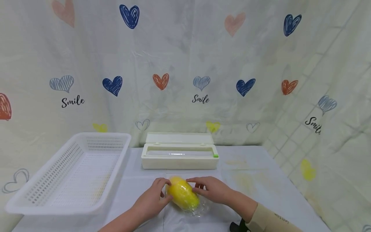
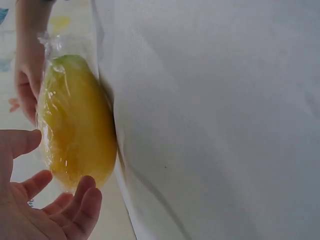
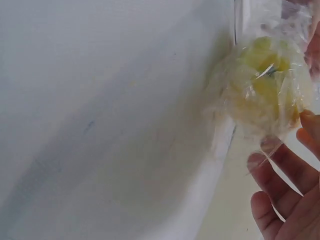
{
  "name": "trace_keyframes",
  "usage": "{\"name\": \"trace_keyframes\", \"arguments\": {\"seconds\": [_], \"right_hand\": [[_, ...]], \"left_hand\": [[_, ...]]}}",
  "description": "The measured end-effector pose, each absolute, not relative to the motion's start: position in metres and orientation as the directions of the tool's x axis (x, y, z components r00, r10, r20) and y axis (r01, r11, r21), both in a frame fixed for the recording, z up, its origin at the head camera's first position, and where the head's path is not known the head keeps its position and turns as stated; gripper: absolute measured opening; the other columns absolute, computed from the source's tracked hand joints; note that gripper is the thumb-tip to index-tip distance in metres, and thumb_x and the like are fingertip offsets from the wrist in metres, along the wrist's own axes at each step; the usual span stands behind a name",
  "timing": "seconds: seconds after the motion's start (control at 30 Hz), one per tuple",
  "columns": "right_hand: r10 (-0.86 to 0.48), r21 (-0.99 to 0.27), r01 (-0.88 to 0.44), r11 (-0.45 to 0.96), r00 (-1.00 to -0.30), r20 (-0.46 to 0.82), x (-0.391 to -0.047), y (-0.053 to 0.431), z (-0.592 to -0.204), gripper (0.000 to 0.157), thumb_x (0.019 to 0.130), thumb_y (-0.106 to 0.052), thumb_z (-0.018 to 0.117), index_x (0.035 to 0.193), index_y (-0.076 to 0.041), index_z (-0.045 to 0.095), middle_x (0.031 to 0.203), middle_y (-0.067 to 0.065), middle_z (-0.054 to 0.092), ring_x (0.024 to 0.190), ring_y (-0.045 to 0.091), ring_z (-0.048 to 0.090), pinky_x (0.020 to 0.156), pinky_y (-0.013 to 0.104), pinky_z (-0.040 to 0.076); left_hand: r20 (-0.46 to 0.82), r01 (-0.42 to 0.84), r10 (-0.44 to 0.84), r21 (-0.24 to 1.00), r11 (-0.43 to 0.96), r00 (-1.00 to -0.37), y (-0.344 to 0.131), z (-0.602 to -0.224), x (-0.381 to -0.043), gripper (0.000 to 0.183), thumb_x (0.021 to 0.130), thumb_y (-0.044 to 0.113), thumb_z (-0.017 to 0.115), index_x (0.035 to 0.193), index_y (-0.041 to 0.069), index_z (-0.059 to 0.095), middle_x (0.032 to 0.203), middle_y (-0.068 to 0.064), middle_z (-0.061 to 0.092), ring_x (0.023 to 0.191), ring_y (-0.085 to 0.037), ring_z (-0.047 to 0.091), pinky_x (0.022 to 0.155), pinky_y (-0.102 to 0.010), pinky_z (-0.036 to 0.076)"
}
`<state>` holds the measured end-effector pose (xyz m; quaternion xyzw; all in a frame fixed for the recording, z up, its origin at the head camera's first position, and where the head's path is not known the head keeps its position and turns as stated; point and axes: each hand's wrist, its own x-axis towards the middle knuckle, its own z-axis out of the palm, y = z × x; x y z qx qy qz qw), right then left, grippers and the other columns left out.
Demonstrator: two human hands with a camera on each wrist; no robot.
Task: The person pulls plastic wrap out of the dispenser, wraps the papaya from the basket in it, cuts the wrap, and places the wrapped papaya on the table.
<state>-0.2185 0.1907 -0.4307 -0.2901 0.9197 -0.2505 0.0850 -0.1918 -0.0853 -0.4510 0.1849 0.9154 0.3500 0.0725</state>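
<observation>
A yellow mango-like fruit (image 1: 183, 195), greenish at one end, lies on the white table cover in front of me, wrapped in clear plastic film (image 1: 202, 209). Loose film bunches at its near right end. My left hand (image 1: 151, 199) is at the fruit's left side with its fingers spread and gently bent; in the left wrist view its fingertips are right at the wrapped fruit (image 2: 77, 122). On the other side, my right hand (image 1: 214, 190) has its thumb and fingertips at the film. In the right wrist view, crumpled film (image 3: 270, 100) overlaps some of those fingertips.
Behind the fruit stands a white cling film dispenser (image 1: 179, 163) with its lid (image 1: 179, 138) raised and a green piece at its right end. A white perforated plastic basket (image 1: 21, 206) sits at the left. A heart-printed curtain (image 1: 179, 48) hangs behind the table.
</observation>
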Motion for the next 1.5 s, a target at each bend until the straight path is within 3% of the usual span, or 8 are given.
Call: {"name": "trace_keyframes", "arguments": {"seconds": [0.13,0.3,0.53,0.93,1.17,1.33,1.5], "right_hand": [[-0.558,-0.509,-0.467,0.723,-0.829,-0.031,-0.221,0.191,-0.434,0.047,0.095,-0.046,0.064,0.138,-0.031,0.058,0.099,-0.015,0.062,0.082,0.003,0.054,0.069,0.024,0.05],[-0.549,-0.519,-0.432,0.738,-0.831,-0.088,-0.221,0.191,-0.439,0.055,0.093,-0.056,0.06,0.143,-0.034,0.052,0.111,-0.012,0.065,0.094,0.007,0.059,0.076,0.03,0.052],[-0.529,-0.543,-0.417,0.729,-0.846,-0.06,-0.22,0.187,-0.44,0.056,0.094,-0.054,0.061,0.142,-0.027,0.053,0.11,-0.009,0.07,0.1,0.011,0.063,0.087,0.038,0.053],[-0.46,-0.506,-0.438,0.743,-0.883,0.089,-0.228,0.178,-0.442,0.056,0.089,-0.051,0.069,0.134,-0.017,0.061,0.111,-0.004,0.07,0.1,0.02,0.065,0.085,0.042,0.052],[-0.429,-0.474,-0.424,0.771,-0.897,0.105,-0.233,0.176,-0.442,0.058,0.089,-0.053,0.068,0.134,-0.017,0.061,0.112,0.0,0.07,0.102,0.022,0.065,0.086,0.044,0.052],[-0.443,-0.458,-0.444,0.77,-0.889,0.117,-0.235,0.174,-0.443,0.06,0.09,-0.055,0.066,0.135,-0.017,0.06,0.112,-0.006,0.068,0.1,0.02,0.063,0.083,0.039,0.052],[-0.453,-0.485,-0.443,0.754,-0.885,0.105,-0.236,0.172,-0.444,0.059,0.091,-0.054,0.066,0.136,-0.016,0.059,0.113,-0.005,0.067,0.098,0.018,0.062,0.079,0.034,0.052]], "left_hand": [[-0.01,0.285,0.394,0.673,0.682,-0.919,-0.082,-0.454,-0.193,0.052,0.091,0.044,0.07,0.134,0.023,0.052,0.148,-0.01,0.038,0.101,-0.021,0.063,0.07,-0.036,0.054],[-0.065,0.246,0.411,0.713,0.656,-0.909,-0.078,-0.459,-0.197,0.065,0.091,0.048,0.068,0.147,0.024,0.045,0.152,-0.012,0.036,0.097,-0.017,0.063,0.071,-0.036,0.054],[-0.116,0.181,0.427,0.785,0.593,-0.897,-0.073,-0.46,-0.208,0.072,0.091,0.044,0.07,0.152,0.021,0.039,0.156,-0.011,0.032,0.102,-0.018,0.062,0.081,-0.041,0.057],[-0.048,0.197,0.438,0.845,0.497,-0.897,-0.069,-0.466,-0.231,0.069,0.091,0.025,0.067,0.152,0.019,0.037,0.157,-0.012,0.03,0.11,-0.029,0.061,0.084,-0.041,0.056],[-0.06,0.181,0.44,0.855,0.486,-0.896,-0.069,-0.466,-0.24,0.066,0.093,0.023,0.065,0.153,0.02,0.036,0.156,-0.014,0.029,0.112,-0.031,0.06,0.086,-0.044,0.056],[-0.038,0.21,0.408,0.811,0.546,-0.912,-0.074,-0.463,-0.238,0.065,0.093,0.028,0.066,0.152,0.021,0.037,0.156,-0.013,0.028,0.12,-0.031,0.055,0.089,-0.046,0.054],[0.035,0.317,0.427,0.725,0.611,-0.904,-0.084,-0.458,-0.229,0.049,0.097,0.026,0.061,0.144,0.019,0.047,0.152,-0.007,0.036,0.132,-0.032,0.046,0.102,-0.054,0.044]]}}
